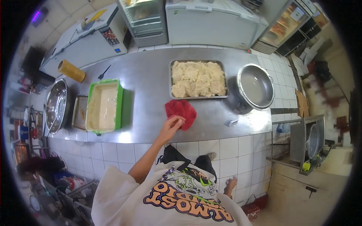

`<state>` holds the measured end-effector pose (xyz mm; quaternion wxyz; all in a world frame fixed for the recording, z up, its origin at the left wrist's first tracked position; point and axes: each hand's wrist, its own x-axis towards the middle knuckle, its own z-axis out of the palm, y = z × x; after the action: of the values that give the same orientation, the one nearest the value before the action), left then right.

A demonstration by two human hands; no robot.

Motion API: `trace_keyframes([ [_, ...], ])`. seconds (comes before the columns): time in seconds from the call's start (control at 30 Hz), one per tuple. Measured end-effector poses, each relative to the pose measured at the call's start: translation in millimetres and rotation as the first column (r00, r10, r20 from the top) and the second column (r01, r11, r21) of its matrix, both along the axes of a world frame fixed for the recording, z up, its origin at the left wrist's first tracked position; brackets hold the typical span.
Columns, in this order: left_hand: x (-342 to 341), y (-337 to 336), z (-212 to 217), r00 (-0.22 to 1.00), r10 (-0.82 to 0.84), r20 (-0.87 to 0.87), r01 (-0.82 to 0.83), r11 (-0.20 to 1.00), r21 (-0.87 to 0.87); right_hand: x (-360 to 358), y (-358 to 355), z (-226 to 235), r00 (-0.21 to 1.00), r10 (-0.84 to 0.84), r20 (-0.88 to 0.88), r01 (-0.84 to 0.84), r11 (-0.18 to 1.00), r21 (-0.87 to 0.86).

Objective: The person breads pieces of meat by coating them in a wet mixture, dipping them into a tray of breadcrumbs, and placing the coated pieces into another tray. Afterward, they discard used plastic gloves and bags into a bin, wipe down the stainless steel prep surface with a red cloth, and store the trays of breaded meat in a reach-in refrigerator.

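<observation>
My left hand (172,127) is closed on a crumpled red cloth (184,112), which lies on the steel table (147,90) near its front edge. My right hand (230,185) hangs low at my side, away from the table, with its fingers loosely apart and nothing seen in them. Just beyond the cloth stands a metal tray (200,98) heaped with pale, crumb-coated pieces (198,79).
A steel pot (272,102) of cloudy liquid stands at right, near a small whitish object (232,123). At left are a green tub (120,107) of pale batter, a shallow tray (80,113), a steel bowl (56,109), a film roll (71,71) and a dark utensil (104,72).
</observation>
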<state>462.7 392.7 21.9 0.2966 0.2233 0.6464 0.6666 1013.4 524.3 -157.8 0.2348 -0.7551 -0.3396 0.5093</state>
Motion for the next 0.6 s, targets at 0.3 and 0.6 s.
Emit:
trace_keyframes([
  [0.3, 211.6, -14.1, -193.6, 0.915, -0.087, 0.395, 0.313, 0.772, -0.553, 271.1, -44.6, -21.1, 0.969, 0.002, 0.248, 0.096, 0.919, -0.382],
  [0.6, 338.5, 113.1, -220.1, 0.807, -0.431, 0.405, 0.514, 0.173, -0.84, 274.4, 49.4, -141.3, 0.699, 0.702, 0.138, -0.587, 0.673, -0.451],
])
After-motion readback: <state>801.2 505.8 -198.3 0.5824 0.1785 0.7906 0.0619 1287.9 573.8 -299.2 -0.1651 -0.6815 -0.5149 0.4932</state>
